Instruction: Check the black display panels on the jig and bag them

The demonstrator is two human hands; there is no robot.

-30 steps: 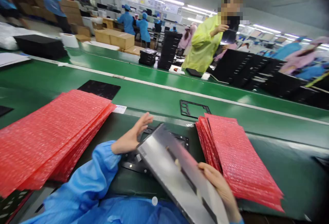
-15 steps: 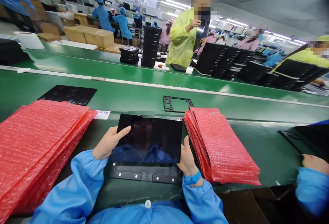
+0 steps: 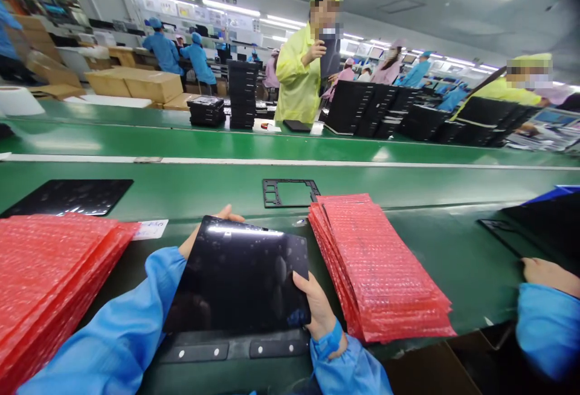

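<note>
A glossy black screen panel (image 3: 240, 274) is held up in front of me, its face toward the camera. My left hand (image 3: 212, 221) grips its far left edge from behind; only fingertips and part of the palm show. My right hand (image 3: 317, 307) clasps the lower right corner, thumb on the glass. Under the panel lies a black fixture (image 3: 226, 350) with white dots on the dark table edge. A stack of red bubble bags (image 3: 380, 268) lies just right of the panel, a bigger red stack (image 3: 49, 274) to the left.
On the green conveyor (image 3: 408, 186) lie a black frame (image 3: 290, 192) and a black panel (image 3: 72, 195). A white label (image 3: 149, 229) sits by the left stack. A co-worker's hand (image 3: 548, 274) in a blue sleeve rests at right. A person in yellow stands beyond the belt.
The panel was turned from edge-on to face-up, then lifted and tilted off the fixture. My left hand shifted from the side of the panel to behind its far left edge.
</note>
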